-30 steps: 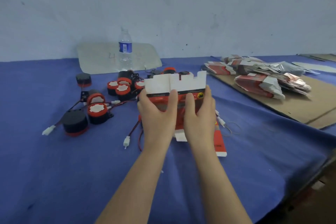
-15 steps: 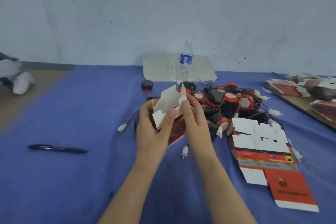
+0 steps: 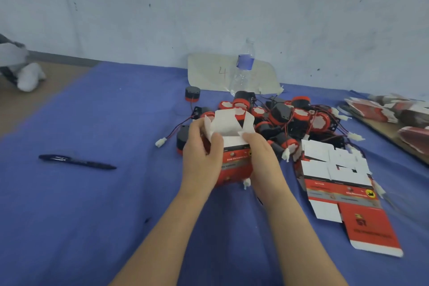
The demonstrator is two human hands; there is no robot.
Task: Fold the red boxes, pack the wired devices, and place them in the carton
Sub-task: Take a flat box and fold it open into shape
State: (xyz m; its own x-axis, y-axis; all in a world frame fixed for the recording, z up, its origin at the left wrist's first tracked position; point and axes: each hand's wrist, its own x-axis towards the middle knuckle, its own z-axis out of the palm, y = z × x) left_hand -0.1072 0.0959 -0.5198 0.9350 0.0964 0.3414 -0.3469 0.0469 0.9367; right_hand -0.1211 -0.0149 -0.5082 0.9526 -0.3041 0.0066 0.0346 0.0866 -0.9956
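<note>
Red card, white on the inside, is what both hands close on. The left hand (image 3: 201,159) wraps the near-left side of the red box (image 3: 236,166) with its thumb pressed against a side flap. The right hand (image 3: 263,158) holds the right wall, fingertips pinching the flap there. Each grip is curled firmly on the box, neither one spread.

The box is upright, low over the bench (image 3: 104,227), its body squared into a tube. Its white top flaps (image 3: 226,121) stand open and splayed. The step in hand is folding, and I judge it about midway for this box: the body is formed, the mouth unclosed. Whether the bottom is tucked shut I cannot tell, since the hands and the box hide it.

Just beyond the box lies the heap of wired devices (image 3: 282,110), black and red with tangled leads. A flat blank (image 3: 362,225) lies unfolded at the heap's right edge. More flat blanks (image 3: 371,110) are stacked at the far right. A pen (image 3: 76,161) lies well apart on the left, and a water bottle (image 3: 243,69) stands by the wall. The carton is not in view.

The next move probably calls for one hand to let go and fetch a device from the heap. The other would steady the box, mouth open and walls square.
</note>
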